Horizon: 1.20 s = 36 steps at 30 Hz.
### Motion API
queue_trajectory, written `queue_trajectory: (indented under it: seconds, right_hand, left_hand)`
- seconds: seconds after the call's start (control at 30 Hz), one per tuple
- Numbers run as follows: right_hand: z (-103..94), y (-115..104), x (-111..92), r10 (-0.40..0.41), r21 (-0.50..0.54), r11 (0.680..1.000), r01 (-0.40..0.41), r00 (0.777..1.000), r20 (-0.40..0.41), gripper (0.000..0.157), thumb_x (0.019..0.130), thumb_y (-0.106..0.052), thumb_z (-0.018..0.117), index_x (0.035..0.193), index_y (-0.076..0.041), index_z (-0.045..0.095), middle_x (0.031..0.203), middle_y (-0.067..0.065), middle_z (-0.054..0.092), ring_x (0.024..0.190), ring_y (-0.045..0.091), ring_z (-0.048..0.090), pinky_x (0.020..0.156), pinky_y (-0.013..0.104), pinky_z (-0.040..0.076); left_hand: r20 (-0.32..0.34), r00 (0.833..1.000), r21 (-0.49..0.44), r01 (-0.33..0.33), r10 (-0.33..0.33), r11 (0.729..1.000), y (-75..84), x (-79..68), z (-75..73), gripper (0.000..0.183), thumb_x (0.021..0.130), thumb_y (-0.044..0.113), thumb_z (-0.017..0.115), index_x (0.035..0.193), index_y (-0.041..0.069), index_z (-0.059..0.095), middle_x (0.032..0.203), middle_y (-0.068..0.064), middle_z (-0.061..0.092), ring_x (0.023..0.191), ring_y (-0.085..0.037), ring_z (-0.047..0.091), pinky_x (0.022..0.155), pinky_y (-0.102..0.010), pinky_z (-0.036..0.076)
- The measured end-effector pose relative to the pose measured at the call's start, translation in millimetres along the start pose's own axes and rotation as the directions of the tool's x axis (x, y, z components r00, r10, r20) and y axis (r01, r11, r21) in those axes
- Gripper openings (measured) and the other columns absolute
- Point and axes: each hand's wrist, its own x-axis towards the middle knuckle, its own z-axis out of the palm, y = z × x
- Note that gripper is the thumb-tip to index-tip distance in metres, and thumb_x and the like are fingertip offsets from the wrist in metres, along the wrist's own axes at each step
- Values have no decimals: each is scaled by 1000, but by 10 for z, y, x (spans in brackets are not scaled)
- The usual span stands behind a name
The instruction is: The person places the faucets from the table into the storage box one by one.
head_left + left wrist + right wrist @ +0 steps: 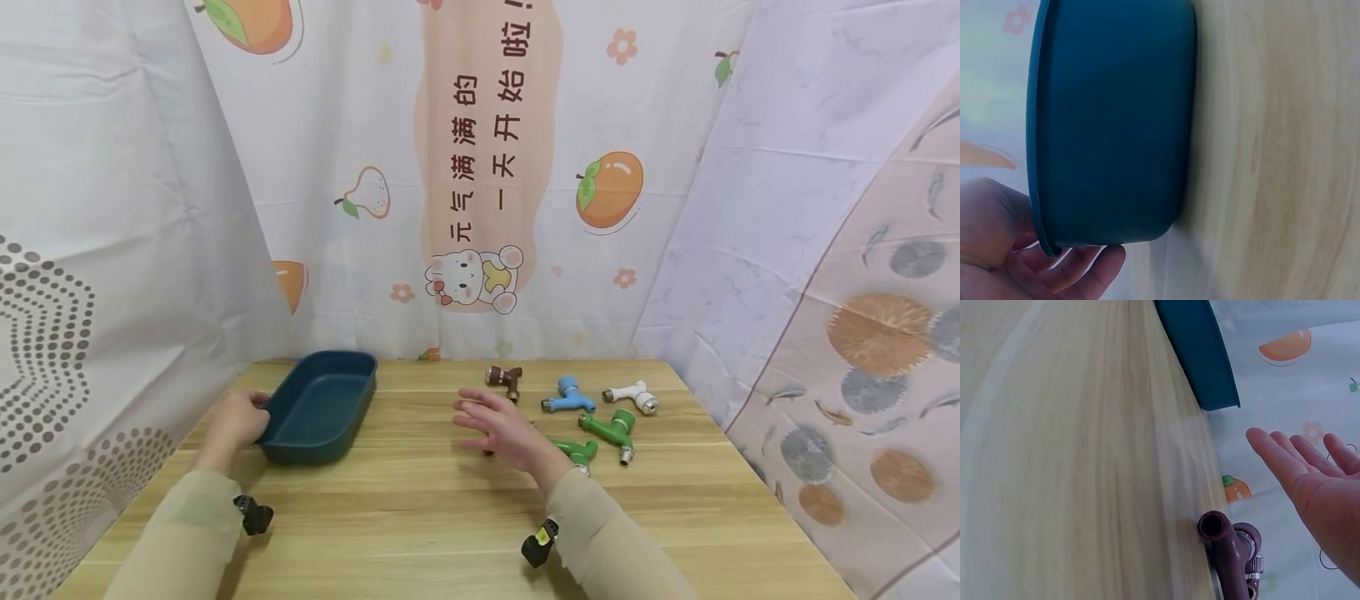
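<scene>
A dark teal plastic basin [322, 408] stands at the left of the table, its wall large in the left wrist view. My left hand [238, 419] grips it at the left end, thumb at the rim and fingers [1100, 272] against the outside. In the middle, my right hand [498, 429] hovers over the tabletop with fingers spread and nothing in them. Nearest below it is a brown tap [1232, 565], mostly hidden by the hand in the head view. A green tap [581, 450] lies partly behind the right wrist.
Beyond the right hand lie another brown tap [512, 377], a blue tap [572, 398], a white tap [636, 395] and a second green tap [611, 431]. Printed curtains [360, 275] hang around the wooden table [420, 517] at the back and sides.
</scene>
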Motion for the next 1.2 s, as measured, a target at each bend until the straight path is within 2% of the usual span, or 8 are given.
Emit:
queue_trajectory:
  seconds: [0.17,0.3,0.63,0.9,1.07,1.2]
  right_hand:
    - [-34,-36,-19,13,6,1000,-13,1000,-9,65,104,-29,58,156,-1,32,157,22,36,144,41,35,111,66,31]
    - [-71,-54,-34,17,6,1000,-17,1000,-9,63,105,-27,57,157,-1,30,158,23,34,145,42,33,111,67,29]
    - [-144,-80,-99,2,-14,1000,-3,1000,-28,65,104,-28,58,156,-1,31,157,24,35,143,42,36,110,67,32]
    - [-201,-95,-136,-5,-14,1000,5,999,-46,62,105,-27,57,155,0,32,155,24,38,141,41,40,108,66,35]
    - [-235,-106,-164,-11,3,1000,11,999,-43,65,104,-27,59,156,0,31,155,25,36,141,43,38,108,67,34]
    - [-261,-110,-178,-10,21,1000,11,998,-56,62,104,-25,59,156,-1,33,155,24,37,140,40,41,108,66,34]
  left_hand:
    - [27,1000,-27,-3,3,1000,44,12,26,46,87,4,46,127,-17,56,119,-37,60,110,-52,56,91,-61,47]
    - [18,1000,-33,-16,17,999,70,32,61,45,86,3,48,125,-16,58,117,-35,62,108,-51,57,91,-60,47]
    - [9,1000,-73,-22,23,997,159,36,146,43,84,2,50,122,-14,61,111,-31,66,100,-42,61,85,-53,50]
    - [23,998,-100,-47,50,994,241,19,183,39,86,2,55,120,-16,61,111,-32,65,104,-46,61,89,-56,49]
    - [47,997,-121,-49,55,991,290,7,199,36,89,3,57,120,-15,61,112,-32,65,102,-44,62,84,-52,52]
    - [75,996,-173,-26,39,985,308,3,225,36,91,3,58,122,-15,60,113,-31,65,95,-37,64,73,-44,57]
